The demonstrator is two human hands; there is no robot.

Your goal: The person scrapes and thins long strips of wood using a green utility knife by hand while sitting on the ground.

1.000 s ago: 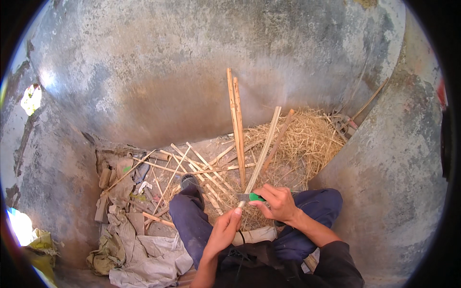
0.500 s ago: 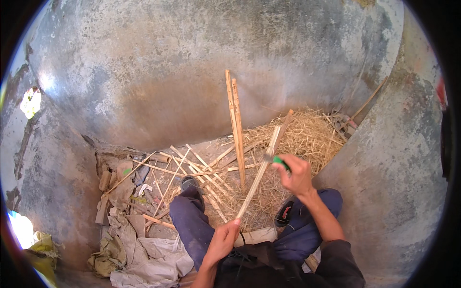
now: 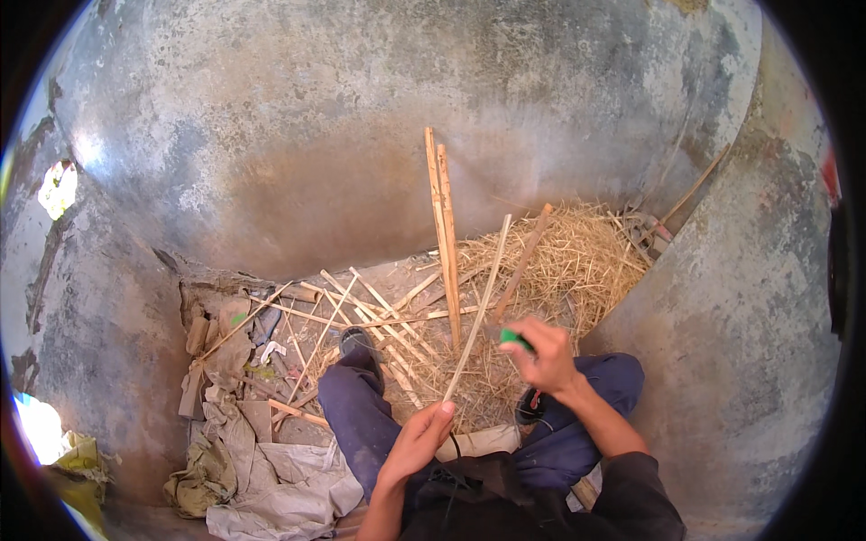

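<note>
My left hand is closed around the lower end of a long, pale wooden strip, which slants up and away from me above the floor. In my right hand is a green-handled knife; its blade is blurred and hard to make out. The knife is just right of the strip and apart from it. Between my feet and the hands lie thin straw-like shavings. Behind the strip, a brown stick leans against the straw.
Two upright wooden sticks lean on the curved grey wall. Several cut strips lie crossed on the floor at left. A heap of shavings fills the far right corner. Crumpled pale sacking lies beside my left leg.
My right hand has drawn the knife down toward me and off the strip. The strip has turned in my left hand, showing a narrower side, and its far tip has shifted left and up.
</note>
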